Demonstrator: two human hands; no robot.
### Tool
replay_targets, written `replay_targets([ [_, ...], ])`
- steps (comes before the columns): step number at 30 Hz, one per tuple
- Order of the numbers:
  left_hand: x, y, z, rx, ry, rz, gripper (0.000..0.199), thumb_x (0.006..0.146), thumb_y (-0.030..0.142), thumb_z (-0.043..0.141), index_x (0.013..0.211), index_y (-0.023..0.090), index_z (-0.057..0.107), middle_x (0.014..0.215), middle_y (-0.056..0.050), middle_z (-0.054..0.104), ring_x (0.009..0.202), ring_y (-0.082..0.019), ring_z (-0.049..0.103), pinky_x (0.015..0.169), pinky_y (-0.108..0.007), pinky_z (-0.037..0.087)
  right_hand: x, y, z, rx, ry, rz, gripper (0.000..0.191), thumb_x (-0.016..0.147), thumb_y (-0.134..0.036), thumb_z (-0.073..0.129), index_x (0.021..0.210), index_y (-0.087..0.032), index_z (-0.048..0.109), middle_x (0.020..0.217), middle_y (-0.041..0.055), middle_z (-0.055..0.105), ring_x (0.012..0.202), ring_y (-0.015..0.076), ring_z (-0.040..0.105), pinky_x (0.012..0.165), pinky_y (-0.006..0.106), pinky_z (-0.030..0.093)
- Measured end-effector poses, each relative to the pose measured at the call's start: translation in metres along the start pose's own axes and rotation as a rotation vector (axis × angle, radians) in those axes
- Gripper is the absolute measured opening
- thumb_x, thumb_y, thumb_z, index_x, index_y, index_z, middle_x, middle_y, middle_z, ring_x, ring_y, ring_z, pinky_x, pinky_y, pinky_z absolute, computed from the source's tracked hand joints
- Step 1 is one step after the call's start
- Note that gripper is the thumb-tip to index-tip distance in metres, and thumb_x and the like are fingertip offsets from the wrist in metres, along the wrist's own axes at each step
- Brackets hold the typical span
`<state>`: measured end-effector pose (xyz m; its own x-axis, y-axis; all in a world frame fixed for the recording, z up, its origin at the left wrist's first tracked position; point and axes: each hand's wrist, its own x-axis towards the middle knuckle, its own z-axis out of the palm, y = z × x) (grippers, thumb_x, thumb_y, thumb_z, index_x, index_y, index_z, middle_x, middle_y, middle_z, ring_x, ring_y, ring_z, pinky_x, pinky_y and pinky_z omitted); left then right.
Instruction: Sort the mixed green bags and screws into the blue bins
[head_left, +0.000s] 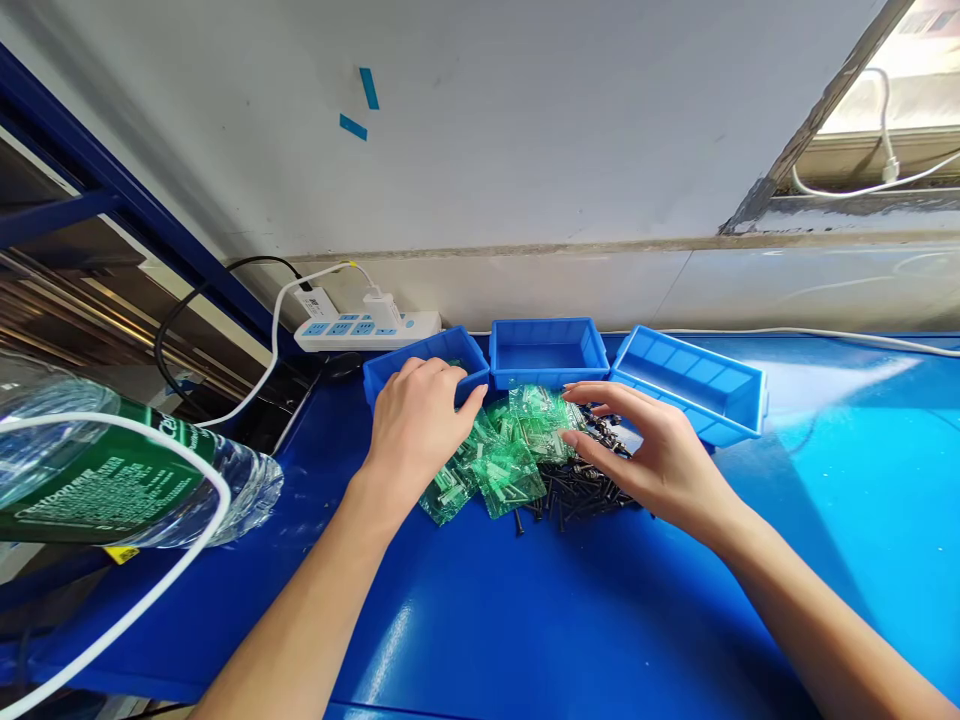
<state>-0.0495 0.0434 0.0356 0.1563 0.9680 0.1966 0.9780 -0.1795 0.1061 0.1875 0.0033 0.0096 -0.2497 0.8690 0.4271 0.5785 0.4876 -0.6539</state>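
Left hand (pixel 414 420) reaches over the left blue bin (pixel 420 351), fingertips hidden; cannot tell whether it pinches anything. Right hand (pixel 664 445), thumb and fingers parted, is at the green plastic packets (pixel 511 482), heaped beside black screws (pixel 574 497). Best grasped singly, by an edge (film probably slips).
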Motion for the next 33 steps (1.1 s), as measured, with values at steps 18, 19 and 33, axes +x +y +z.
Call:
replay_targets([
  [18,-0.006,0.008,0.014,-0.202,0.373,0.369,0.018,0.098,0.018,0.061,0.104,0.014,0.077,0.105,-0.012,0.079,0.106,-0.031,0.069,0.090,-0.047,0.060,-0.003,-0.007,0.005,-0.139,-0.058,-0.073,0.029,0.091,-0.025,0.068,0.119,-0.023,0.074,0.115,0.0092,0.081,0.104,0.0284,0.078,0.091,0.043,0.065],
  [19,-0.006,0.009,0.015,-0.201,0.372,0.374,0.017,0.098,0.018,0.062,0.104,0.013,0.077,0.105,-0.012,0.079,0.105,-0.031,0.069,0.089,-0.047,0.060,-0.003,-0.008,0.004,-0.133,-0.075,-0.083,0.032,0.089,-0.025,0.070,0.121,-0.022,0.074,0.117,0.0097,0.081,0.106,0.0287,0.078,0.092,0.043,0.064],
  [33,-0.008,0.009,0.015,-0.188,0.366,0.358,0.016,0.097,0.019,0.062,0.103,0.016,0.077,0.104,-0.011,0.079,0.103,-0.030,0.070,0.087,-0.045,0.059,-0.004,-0.007,0.000,-0.203,-0.139,-0.114,0.038,0.089,-0.018,0.060,0.125,-0.020,0.072,0.121,0.0114,0.080,0.108,0.0299,0.078,0.093,0.045,0.064],
])
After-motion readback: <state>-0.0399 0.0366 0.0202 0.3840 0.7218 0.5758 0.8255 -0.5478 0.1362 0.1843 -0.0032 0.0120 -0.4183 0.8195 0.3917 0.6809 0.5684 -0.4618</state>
